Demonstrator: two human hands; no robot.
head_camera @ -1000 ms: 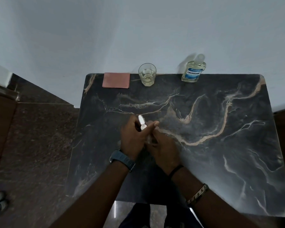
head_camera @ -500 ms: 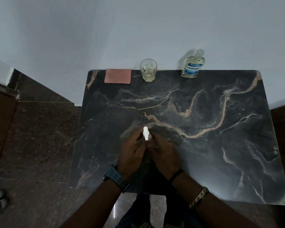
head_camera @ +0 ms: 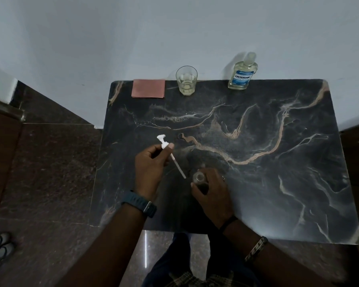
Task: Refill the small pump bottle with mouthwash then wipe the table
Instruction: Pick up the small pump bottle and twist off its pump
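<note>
With the left hand (head_camera: 151,164) pinching the pump (head_camera: 166,146) (tube clear of the neck) and the right hand (head_camera: 212,190) gripping the bottle (head_camera: 198,177) on the table (head_camera: 257,162), lay the pump aside and keep the bottle upright.

One wide-angle camera sits on my head, looking forward and steeply down over my forearms onto the dark marble table (head_camera: 257,183), close enough to frame it whole, with the wall beyond and floor around.
</note>
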